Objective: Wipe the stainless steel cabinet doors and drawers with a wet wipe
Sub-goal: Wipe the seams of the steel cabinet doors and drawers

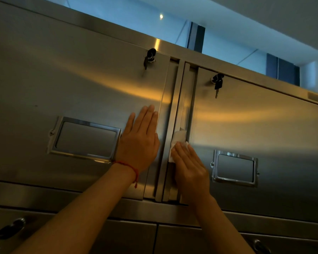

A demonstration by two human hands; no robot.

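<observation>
Two stainless steel cabinet doors fill the view, the left door (72,85) and the right door (264,121), meeting at a vertical seam in the middle. My left hand (139,142) lies flat on the left door near its right edge, fingers straight and pointing up. My right hand (190,169) presses a white wet wipe (178,139) with straight fingers against the inner edge strip of the right door, beside the seam. Part of the wipe is hidden under my fingers.
Each door carries a chrome label frame, one on the left (84,138) and one on the right (234,167), and a lock with hanging keys, left (150,57) and right (218,83). Drawers with recessed pulls (11,229) run below. Windows show above the cabinet top.
</observation>
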